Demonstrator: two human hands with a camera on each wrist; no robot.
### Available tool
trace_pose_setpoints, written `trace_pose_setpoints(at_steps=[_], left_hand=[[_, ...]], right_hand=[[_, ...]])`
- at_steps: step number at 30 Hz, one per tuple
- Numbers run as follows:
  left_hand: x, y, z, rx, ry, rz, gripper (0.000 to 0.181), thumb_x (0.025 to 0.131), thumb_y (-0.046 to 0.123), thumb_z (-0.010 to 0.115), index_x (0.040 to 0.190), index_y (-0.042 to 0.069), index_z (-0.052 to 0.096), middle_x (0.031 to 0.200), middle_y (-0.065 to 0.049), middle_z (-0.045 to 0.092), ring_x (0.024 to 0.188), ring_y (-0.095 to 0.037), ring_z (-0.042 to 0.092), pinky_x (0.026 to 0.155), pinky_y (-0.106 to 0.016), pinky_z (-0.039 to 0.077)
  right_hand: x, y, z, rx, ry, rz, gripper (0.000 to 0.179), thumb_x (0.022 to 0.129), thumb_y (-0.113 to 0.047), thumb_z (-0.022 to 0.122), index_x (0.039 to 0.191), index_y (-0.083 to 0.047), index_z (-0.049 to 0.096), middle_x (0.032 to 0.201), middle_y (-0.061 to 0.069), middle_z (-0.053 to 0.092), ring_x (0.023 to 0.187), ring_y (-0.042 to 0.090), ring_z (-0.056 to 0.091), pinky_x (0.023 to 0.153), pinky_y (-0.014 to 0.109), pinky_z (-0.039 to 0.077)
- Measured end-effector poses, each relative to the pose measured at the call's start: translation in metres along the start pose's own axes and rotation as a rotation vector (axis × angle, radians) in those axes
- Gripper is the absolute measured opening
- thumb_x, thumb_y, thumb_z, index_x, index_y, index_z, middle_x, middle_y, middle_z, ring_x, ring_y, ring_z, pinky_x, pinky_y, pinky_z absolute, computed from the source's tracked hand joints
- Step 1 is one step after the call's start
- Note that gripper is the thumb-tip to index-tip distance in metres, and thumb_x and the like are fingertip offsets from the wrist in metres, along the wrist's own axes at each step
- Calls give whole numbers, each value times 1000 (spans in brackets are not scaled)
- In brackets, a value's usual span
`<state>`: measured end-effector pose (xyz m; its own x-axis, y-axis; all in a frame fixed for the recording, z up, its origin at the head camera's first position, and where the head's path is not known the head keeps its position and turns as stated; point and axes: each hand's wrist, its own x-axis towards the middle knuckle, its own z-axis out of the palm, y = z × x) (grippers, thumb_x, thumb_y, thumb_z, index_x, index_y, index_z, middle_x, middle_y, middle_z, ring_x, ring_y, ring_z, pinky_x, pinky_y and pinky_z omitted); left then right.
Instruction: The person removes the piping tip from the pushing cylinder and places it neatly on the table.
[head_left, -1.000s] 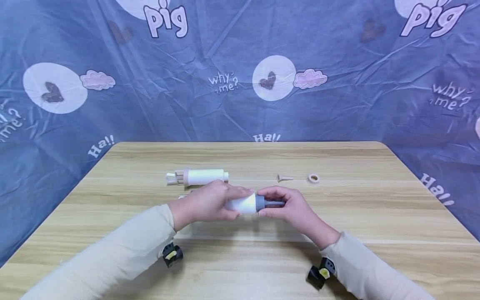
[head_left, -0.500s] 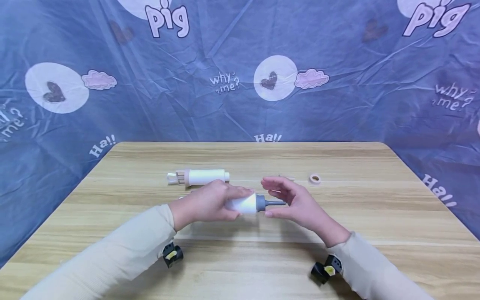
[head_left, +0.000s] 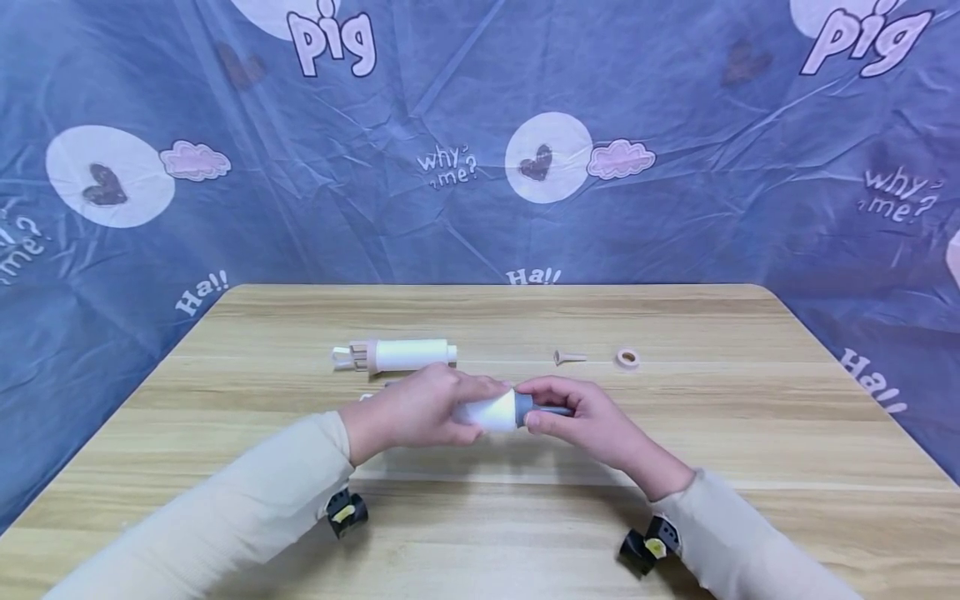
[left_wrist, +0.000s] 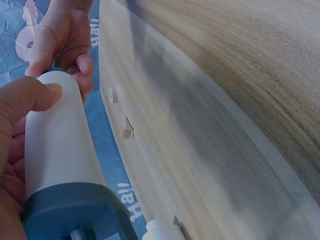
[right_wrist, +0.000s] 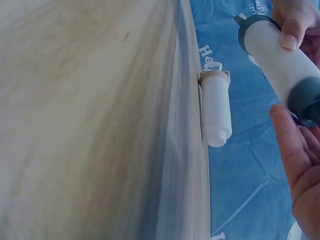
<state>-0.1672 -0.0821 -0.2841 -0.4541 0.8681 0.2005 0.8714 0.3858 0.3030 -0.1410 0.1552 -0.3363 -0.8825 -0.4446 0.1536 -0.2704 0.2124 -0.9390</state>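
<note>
A white icing syringe (head_left: 491,411) with blue-grey ends lies sideways in the hands, its thin nozzle pointing right in the head view. My left hand (head_left: 423,406) grips its white barrel, thumb along the near side. At the nozzle end, my right hand (head_left: 581,417) pinches the blue-grey cap (head_left: 523,409) between thumb and fingers; its palm partly hides the nozzle. The left wrist view shows the barrel (left_wrist: 57,135) and the wider blue-grey collar (left_wrist: 75,207) at the other end. In the right wrist view, the right fingers (right_wrist: 290,145) lie close to the cap (right_wrist: 305,100).
Behind the hands lies a second white syringe (head_left: 411,355) with a pinkish collar. To the right of it are a small pinkish nozzle (head_left: 570,357) and a pinkish ring (head_left: 627,358). The wooden table (head_left: 480,533) ends at a blue printed cloth (head_left: 480,225).
Half a second ago my right hand was spread a little off the cap; it has come back left and pinches the cap again. My left hand keeps its hold on the barrel.
</note>
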Motion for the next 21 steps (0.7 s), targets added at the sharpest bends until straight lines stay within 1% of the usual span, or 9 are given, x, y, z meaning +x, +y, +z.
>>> trace_pose_setpoints(at_steps=[5, 9, 17, 21], left_hand=[[-1, 1, 0, -2, -20, -22, 52, 78, 15, 72, 126, 3, 56, 123, -11, 61, 104, -23, 63, 81, -24, 51], [-1, 1, 1, 8, -23, -22, 52, 78, 16, 72, 126, 3, 56, 123, -11, 60, 106, -23, 62, 83, -25, 51], [-1, 2, 1, 15, -17, -20, 52, 77, 15, 72, 125, 3, 57, 122, -12, 61, 104, -23, 63, 82, -26, 51], [0, 2, 1, 14, -19, -26, 52, 77, 15, 72, 125, 2, 57, 122, -13, 61, 103, -24, 63, 81, -25, 52]], right_hand=[[0, -1, 2, -18, -6, -8, 38, 83, -11, 67, 117, 2, 58, 103, 18, 66, 86, 12, 64, 75, 28, 54], [0, 0, 3, -46, 17, -16, 39, 80, -9, 70, 116, 1, 59, 103, 17, 66, 89, 11, 64, 76, 26, 53], [1, 1, 5, -46, 70, -3, 42, 74, -7, 75, 113, -1, 61, 103, 16, 67, 89, 10, 64, 75, 27, 53], [2, 4, 5, -39, 84, -16, 47, 72, -5, 76, 115, 1, 58, 108, 18, 65, 94, 12, 64, 78, 26, 53]])
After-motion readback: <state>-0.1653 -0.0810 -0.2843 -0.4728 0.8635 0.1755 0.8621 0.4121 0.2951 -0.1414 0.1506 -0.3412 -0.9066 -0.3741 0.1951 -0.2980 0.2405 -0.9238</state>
